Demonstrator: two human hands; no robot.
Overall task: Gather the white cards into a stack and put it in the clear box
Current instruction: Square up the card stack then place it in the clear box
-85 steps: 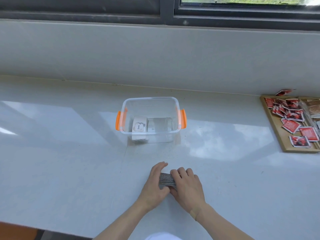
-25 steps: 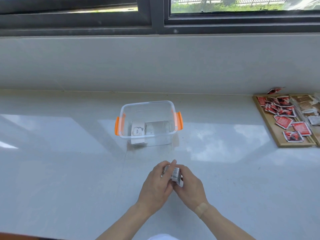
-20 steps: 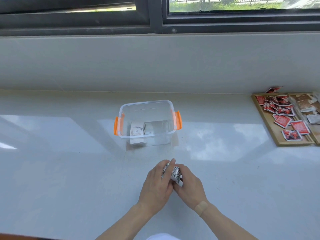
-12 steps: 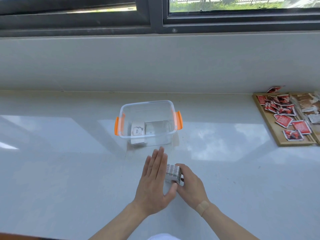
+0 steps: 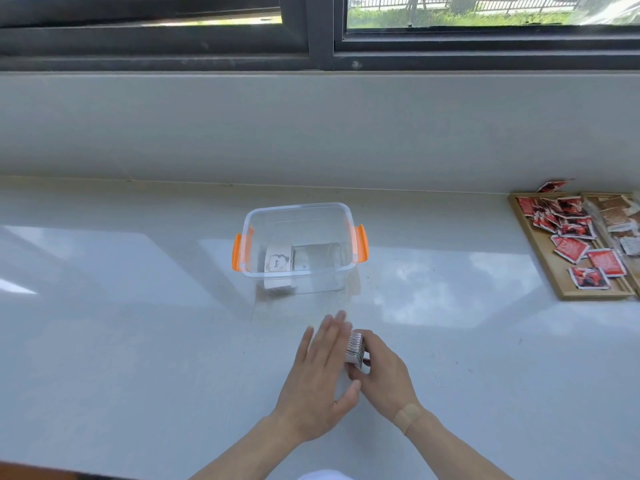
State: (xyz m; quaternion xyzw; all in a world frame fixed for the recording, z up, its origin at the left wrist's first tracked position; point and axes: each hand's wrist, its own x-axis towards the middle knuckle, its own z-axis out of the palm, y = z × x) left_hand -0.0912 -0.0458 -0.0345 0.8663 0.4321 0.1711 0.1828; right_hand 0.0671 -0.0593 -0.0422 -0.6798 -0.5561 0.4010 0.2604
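A stack of white cards [image 5: 355,350] stands on edge on the white counter, a little nearer than the clear box [image 5: 298,211]. My right hand [image 5: 384,370] grips the stack from the right side. My left hand [image 5: 317,374] is flat with its fingers straight and together, palm pressed against the stack's left face. The clear box has orange side latches and no lid. Inside it lies a white card printed "love" [image 5: 277,262] at the left, beside another pile of cards [image 5: 315,256].
A wooden tray [image 5: 554,275] with several red packets sits at the far right of the counter. A low wall and a dark window frame run along the back. The counter's near edge shows at bottom left.
My left hand has let go of the stack and flattened out against its left side. The stack has stayed in my right hand on the counter.
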